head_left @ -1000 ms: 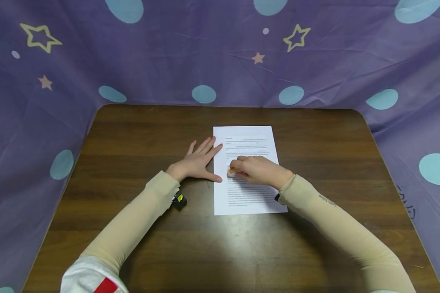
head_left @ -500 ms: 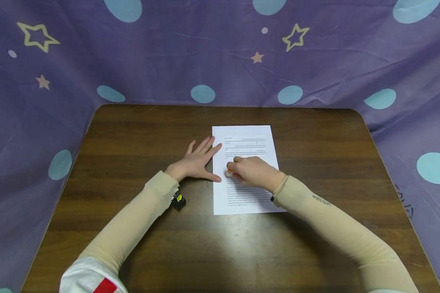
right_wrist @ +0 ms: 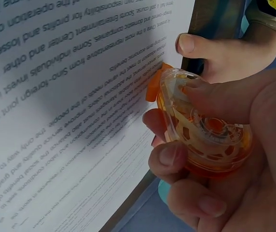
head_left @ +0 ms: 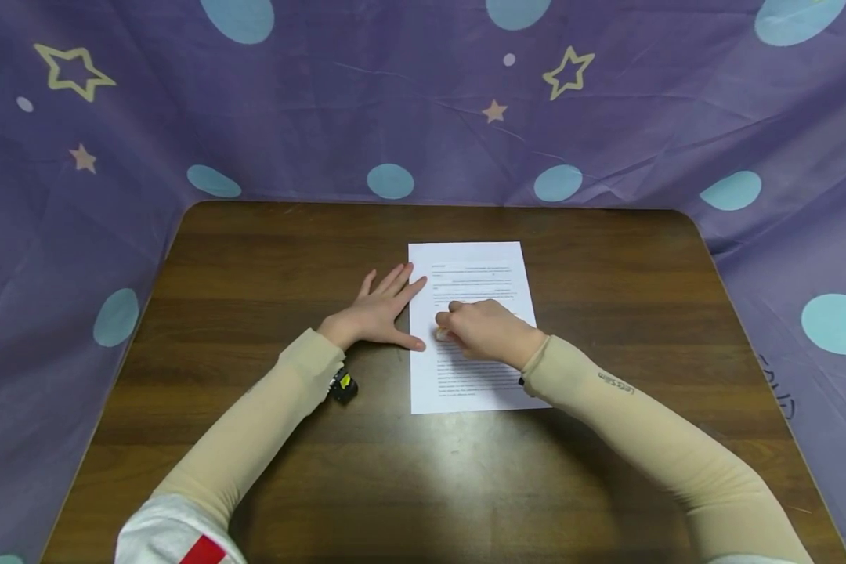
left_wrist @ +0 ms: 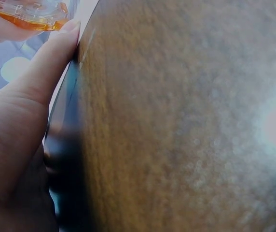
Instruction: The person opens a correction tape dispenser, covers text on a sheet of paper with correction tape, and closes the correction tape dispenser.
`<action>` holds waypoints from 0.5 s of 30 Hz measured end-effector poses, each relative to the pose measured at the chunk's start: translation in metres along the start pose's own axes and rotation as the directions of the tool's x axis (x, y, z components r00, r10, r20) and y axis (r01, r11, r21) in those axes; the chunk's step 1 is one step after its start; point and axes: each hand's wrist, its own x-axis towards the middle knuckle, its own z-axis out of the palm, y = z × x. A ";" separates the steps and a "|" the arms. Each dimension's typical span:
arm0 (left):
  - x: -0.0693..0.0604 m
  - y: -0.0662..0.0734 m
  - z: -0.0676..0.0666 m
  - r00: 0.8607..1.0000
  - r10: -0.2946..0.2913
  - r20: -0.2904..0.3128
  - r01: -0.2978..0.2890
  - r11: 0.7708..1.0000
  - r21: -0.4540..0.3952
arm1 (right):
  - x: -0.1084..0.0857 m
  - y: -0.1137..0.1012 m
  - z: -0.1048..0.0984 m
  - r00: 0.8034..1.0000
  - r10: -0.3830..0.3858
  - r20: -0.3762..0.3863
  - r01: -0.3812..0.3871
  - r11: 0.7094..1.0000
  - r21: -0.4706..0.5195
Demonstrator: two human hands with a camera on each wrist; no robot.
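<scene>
A printed sheet of paper (head_left: 465,254) lies on the brown wooden table. On its left edge rests my left hand (head_left: 374,317), fingers spread, the thumb (left_wrist: 56,50) touching the paper's margin. My right hand (head_left: 493,333) is over the middle of the sheet and grips a clear and orange correction tape dispenser (right_wrist: 210,130) between curled fingers and thumb. The dispenser's orange tip (right_wrist: 155,84) points at the lines of text near the left margin; whether it touches the paper is hard to tell. In the head view the right hand hides most of the dispenser.
The wooden table (head_left: 289,251) extends on all sides of the sheet. A purple curtain (head_left: 324,102) with stars and pale blue spots hangs behind and at both sides. A black wrist camera (head_left: 343,386) sits at the left wrist, just above the table.
My right hand has shifted slightly left with the correction tape dispenser, mostly in the first half second. Less of the orange shows now. My left hand stays still on the paper.
</scene>
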 end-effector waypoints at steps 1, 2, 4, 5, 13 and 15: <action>0.000 0.000 0.000 1.000 0.000 0.001 0.000 1.000 -0.001 | -0.001 0.001 0.000 1.000 0.003 0.001 -0.003 1.000 0.000; 0.000 0.000 0.000 1.000 0.000 0.003 0.000 1.000 -0.002 | -0.001 0.001 0.000 1.000 0.005 0.002 -0.005 1.000 0.000; 0.000 0.001 -0.001 1.000 0.000 0.004 0.000 1.000 -0.005 | -0.003 0.002 0.000 1.000 0.009 0.003 -0.009 1.000 0.001; 0.000 0.001 -0.001 1.000 0.000 0.005 0.000 1.000 -0.008 | -0.003 0.002 -0.001 1.000 0.012 0.003 -0.012 1.000 0.001; 0.004 -0.005 0.005 1.000 0.002 0.007 -0.002 0.999 -0.054 | -0.008 0.006 -0.002 1.000 0.029 0.004 -0.029 1.000 0.011; 0.005 -0.007 0.007 1.000 0.001 0.007 -0.001 0.998 -0.057 | -0.010 0.008 -0.002 0.999 0.033 0.002 -0.033 0.999 0.015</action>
